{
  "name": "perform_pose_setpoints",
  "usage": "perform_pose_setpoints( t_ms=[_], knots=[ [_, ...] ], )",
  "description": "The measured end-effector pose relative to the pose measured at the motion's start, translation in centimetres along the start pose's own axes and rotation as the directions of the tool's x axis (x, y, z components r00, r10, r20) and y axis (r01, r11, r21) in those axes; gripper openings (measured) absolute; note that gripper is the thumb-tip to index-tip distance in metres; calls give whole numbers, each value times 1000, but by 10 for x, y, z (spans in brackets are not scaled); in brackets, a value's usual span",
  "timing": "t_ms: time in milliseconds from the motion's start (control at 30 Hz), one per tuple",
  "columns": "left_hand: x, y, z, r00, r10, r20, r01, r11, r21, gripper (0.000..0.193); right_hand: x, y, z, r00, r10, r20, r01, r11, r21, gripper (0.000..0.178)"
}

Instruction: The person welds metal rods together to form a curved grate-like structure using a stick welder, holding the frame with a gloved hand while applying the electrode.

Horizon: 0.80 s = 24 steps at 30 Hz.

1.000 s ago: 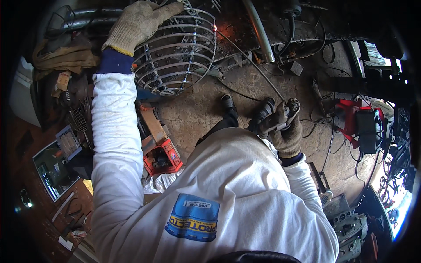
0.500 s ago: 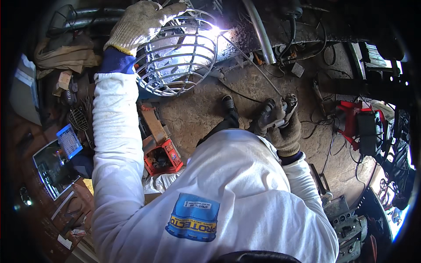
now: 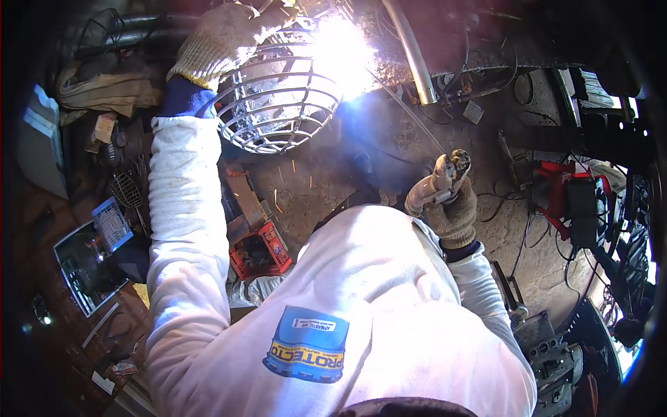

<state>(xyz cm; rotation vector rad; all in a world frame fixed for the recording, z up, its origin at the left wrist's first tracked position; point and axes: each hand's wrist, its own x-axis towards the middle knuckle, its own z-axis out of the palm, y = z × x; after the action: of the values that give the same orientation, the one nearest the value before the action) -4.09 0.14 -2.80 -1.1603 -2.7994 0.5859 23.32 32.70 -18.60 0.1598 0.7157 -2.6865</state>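
Note:
My left hand (image 3: 219, 45), in a knitted work glove, is closed on the upper left of a round cage of metal bars (image 3: 283, 89). White glare from a welding arc (image 3: 342, 59) hides the cage's upper right part. Well below and to the right, my right hand (image 3: 455, 212), also gloved, is closed around a welding electrode holder (image 3: 458, 162). From the holder a long thin welding rod (image 3: 410, 111) slants up and left into the glare; its tip cannot be seen.
A metal pipe (image 3: 413, 55) juts down right of the arc. Below the cage stands a red crate (image 3: 260, 254) on the floor. A red plastic chair (image 3: 552, 191) and loose cables are at right. Sparks fall under the cage; a glass pane (image 3: 90, 271) lies at left.
The small bright spot at the cage has flared into a large glare with smoke and falling sparks. Both hands stay nearly where they were.

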Motion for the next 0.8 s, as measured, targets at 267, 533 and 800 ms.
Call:
perform_pose_setpoints(
  t_ms=[267,533,800],
  knots=[
    [-1,3,-5,996,-77,51,80,995,-63,29,-13,8,5,913,-374,-163,222,789,-572,22],
    [13,11,-16,931,-301,206,339,923,-183,44,-16,8,-18,843,-538,-18,213,363,-907,47],
    [11,20,-23,794,-485,367,598,733,-325,78,-18,3,-13,870,-492,-39,124,295,-947,44]
  ],
)
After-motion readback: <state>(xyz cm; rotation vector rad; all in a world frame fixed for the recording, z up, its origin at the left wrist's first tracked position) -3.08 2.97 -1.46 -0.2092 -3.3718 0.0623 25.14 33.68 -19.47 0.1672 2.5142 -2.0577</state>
